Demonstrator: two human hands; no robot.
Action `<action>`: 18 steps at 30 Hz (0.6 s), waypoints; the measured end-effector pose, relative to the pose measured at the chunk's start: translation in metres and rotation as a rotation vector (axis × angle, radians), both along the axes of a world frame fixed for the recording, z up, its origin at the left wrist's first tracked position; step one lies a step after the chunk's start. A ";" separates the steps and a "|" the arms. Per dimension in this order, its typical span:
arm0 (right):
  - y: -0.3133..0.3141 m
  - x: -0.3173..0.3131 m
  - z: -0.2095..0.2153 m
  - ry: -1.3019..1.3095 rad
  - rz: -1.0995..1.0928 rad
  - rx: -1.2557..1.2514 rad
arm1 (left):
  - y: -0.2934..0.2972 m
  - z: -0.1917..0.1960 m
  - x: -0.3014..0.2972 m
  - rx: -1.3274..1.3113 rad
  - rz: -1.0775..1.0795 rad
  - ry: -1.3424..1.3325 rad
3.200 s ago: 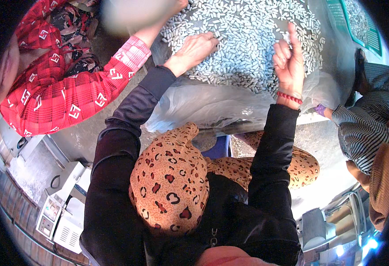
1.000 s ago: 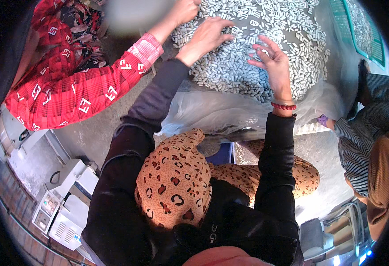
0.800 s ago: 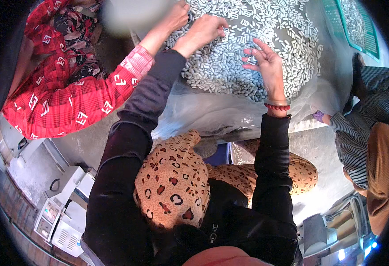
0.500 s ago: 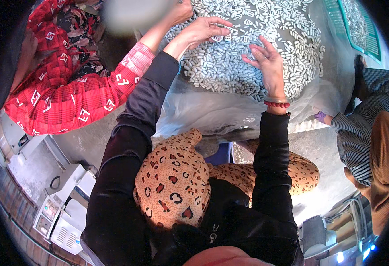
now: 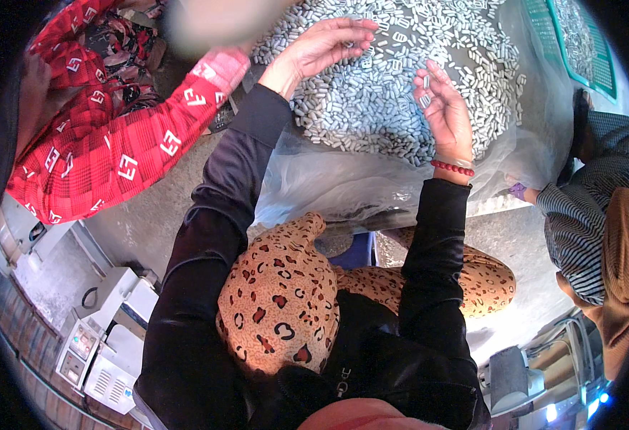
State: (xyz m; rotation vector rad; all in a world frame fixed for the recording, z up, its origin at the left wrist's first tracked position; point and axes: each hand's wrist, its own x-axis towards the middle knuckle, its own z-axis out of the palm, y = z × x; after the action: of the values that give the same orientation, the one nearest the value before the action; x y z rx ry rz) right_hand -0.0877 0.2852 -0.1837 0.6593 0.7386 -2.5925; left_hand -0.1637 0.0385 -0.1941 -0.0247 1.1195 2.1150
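Small grey pieces (image 5: 364, 111), heaped upper centre; one pale piece (image 5: 425, 101), loosely held in half-curled right hand (image 5: 448, 118), could be dropped through slackened grip; left hand (image 5: 320, 50) loosely curved above, any hold indiscernible.

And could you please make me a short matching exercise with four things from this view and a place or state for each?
Things:
1. red beaded bracelet
2. green basket
3. small silvery pieces
4. left hand

Places and states:
A. fingers pointing toward the picture's right
B. at the picture's upper right
C. worn at the wrist of the right hand
D. spread in great number in front of the person

Right pairs: 1-C, 2-B, 3-D, 4-A.
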 end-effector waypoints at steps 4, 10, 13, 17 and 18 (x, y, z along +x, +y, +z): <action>0.000 0.004 -0.002 -0.104 -0.208 -0.449 | 0.004 0.008 -0.001 -0.298 -0.105 0.291; -0.016 0.000 0.002 -0.203 -0.279 -0.355 | 0.021 -0.035 0.010 -1.137 -0.220 1.134; -0.013 0.001 0.009 0.008 -0.015 0.358 | 0.010 -0.021 0.005 -1.108 -0.185 1.050; -0.013 0.025 -0.011 0.489 0.476 1.705 | -0.002 0.016 0.013 -0.505 -0.096 0.366; -0.016 0.026 -0.017 0.552 0.482 1.699 | -0.006 0.017 0.014 -0.319 -0.056 0.282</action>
State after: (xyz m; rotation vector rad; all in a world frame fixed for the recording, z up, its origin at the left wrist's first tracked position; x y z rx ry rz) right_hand -0.0612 0.2689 -0.2008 0.0033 2.7824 -1.1414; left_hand -0.1502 0.0330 -0.1770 0.1580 1.5968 1.9105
